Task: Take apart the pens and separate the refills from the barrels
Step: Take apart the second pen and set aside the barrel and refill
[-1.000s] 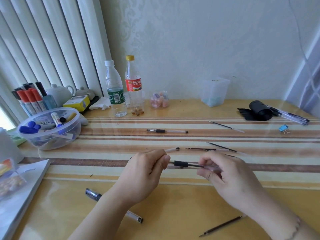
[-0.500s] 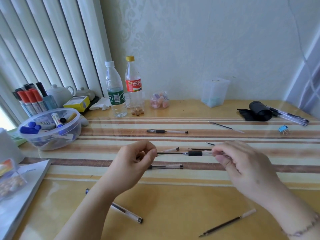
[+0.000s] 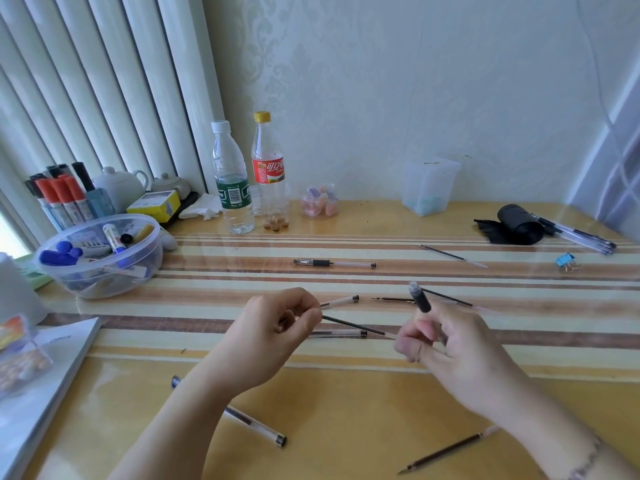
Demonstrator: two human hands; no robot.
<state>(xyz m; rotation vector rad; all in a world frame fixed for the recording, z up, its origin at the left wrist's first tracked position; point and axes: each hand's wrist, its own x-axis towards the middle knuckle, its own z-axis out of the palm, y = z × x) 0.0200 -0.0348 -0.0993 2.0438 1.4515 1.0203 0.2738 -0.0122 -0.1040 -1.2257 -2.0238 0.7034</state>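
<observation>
Both hands hover above the striped table (image 3: 450,403). The left hand (image 3: 277,336) is curled, pinching one end of a thin black refill (image 3: 353,326) that slants toward the right hand (image 3: 450,348), whose bent fingers grip a barrel (image 3: 419,298) with its black grip end tilted upward. Loose pens and refills lie around them; one whole pen (image 3: 334,263) rests further back, before two bottles (image 3: 235,188).
</observation>
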